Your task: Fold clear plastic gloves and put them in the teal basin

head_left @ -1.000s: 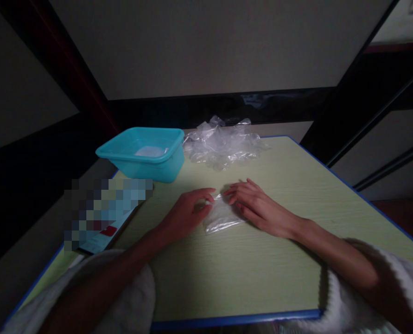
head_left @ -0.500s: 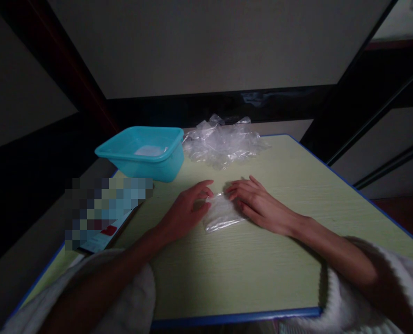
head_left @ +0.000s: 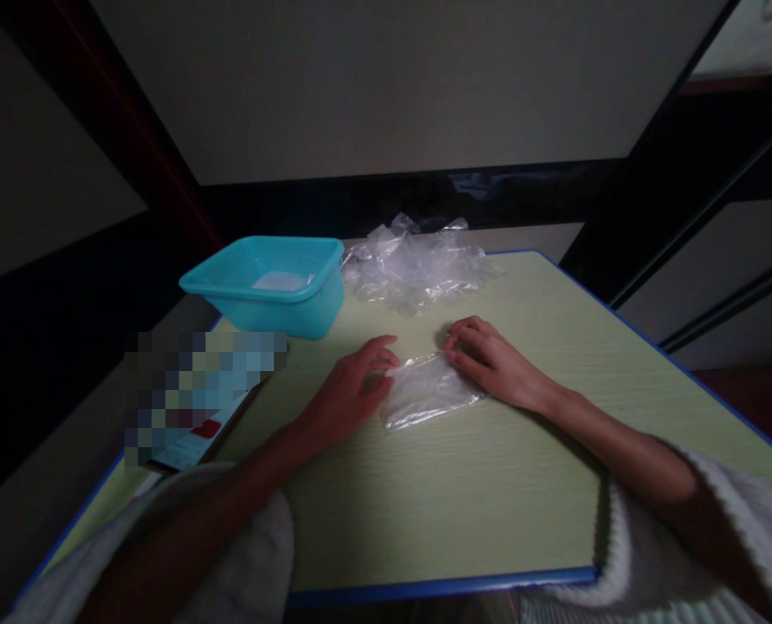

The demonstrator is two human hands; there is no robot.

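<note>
A flat, folded clear plastic bag (head_left: 428, 392) lies on the table between my two hands. My left hand (head_left: 353, 381) rests at its left end, thumb and a curled fingertip closed at the upper left corner while the index finger stretches over it. At the upper right corner, my right hand (head_left: 496, 360) has its fingers curled together, the thumb pressed near them on the plastic. Those right fingertips partly cover the bag's edge. Behind the hands sits a loose heap of crumpled clear plastic bags (head_left: 418, 264).
A turquoise plastic basin (head_left: 269, 299) stands at the back left with something pale and clear inside. In front of it lies a tablet or phone (head_left: 187, 446), mostly blurred out. The pale table (head_left: 450, 511) has a blue edge, and a wall panel (head_left: 386, 95) rises behind it.
My right hand has shifted to the right and slightly away from me, its fingers more curled, uncovering more of the bag. My left hand stays in place.
</note>
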